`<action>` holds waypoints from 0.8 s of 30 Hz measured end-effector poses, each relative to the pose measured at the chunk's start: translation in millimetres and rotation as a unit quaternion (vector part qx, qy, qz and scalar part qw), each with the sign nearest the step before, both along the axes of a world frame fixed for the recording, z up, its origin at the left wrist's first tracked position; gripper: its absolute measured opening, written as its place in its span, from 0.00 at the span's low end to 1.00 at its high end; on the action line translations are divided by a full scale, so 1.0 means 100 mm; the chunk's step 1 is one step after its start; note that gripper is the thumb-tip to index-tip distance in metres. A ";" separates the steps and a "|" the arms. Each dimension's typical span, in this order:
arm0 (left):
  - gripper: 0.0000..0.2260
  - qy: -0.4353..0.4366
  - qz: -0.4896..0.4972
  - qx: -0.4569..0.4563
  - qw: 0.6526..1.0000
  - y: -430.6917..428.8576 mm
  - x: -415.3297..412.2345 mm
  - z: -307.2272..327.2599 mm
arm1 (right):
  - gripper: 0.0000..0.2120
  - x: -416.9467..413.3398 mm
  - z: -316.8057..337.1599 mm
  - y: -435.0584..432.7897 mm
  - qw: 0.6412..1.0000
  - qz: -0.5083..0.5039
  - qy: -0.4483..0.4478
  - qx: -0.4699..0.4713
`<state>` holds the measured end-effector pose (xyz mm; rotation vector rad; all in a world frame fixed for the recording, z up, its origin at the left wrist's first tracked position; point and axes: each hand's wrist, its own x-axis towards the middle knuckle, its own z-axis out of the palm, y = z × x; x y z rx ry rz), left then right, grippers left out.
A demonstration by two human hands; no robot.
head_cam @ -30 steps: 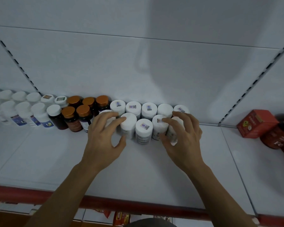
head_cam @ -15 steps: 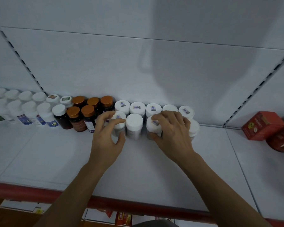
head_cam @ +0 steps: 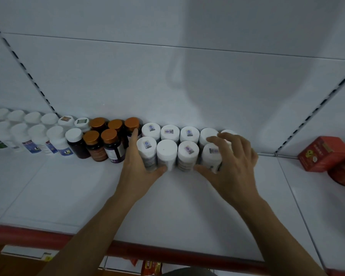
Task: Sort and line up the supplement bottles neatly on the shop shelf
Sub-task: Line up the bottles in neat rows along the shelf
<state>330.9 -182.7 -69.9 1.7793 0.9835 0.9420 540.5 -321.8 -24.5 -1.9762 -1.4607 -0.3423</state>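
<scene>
White caps top the supplement bottles (head_cam: 167, 151) held between both hands. The left grip (head_cam: 139, 170) is released, flat fingers pressing the block's left end, thumb across its front. The right grip (head_cam: 233, 166) curls over the right-end bottles, grasping them. The block stands in two rows at the back of the shelf (head_cam: 78, 196), just beside amber-capped bottles (head_cam: 110, 136). A red box (head_cam: 323, 154) sits well apart, rightward.

Bottles (head_cam: 167, 150) on shelf (head_cam: 179, 212) (two rows)
</scene>
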 end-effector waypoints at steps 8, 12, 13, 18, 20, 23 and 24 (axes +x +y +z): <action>0.48 0.041 -0.005 0.060 0.997 -0.02 0.06 0.01 | 0.22 0.39 -0.15 -0.05 0.998 0.029 0.037 -0.033; 0.48 0.050 0.004 0.063 0.997 -0.05 0.06 0.00 | 0.26 0.31 -0.17 -0.07 0.998 0.020 0.056 -0.002; 0.48 0.045 -0.001 0.068 0.997 -0.05 0.07 0.02 | 0.29 0.31 -0.17 -0.11 0.997 0.011 0.073 0.010; 0.51 0.043 0.012 0.064 0.997 -0.06 0.09 0.02 | 0.38 0.42 -0.27 -0.33 0.969 -0.015 0.244 0.035; 0.51 0.037 0.005 0.061 0.997 -0.06 0.09 0.02 | 0.38 0.43 -0.30 -0.32 0.960 -0.002 0.277 0.031; 0.50 0.031 -0.001 0.064 0.997 -0.05 0.10 0.03 | 0.41 0.50 -0.35 -0.25 0.947 0.007 0.319 0.032; 0.50 0.029 -0.001 0.063 0.998 -0.05 0.10 0.02 | 0.43 0.53 -0.36 -0.23 0.944 0.007 0.330 0.025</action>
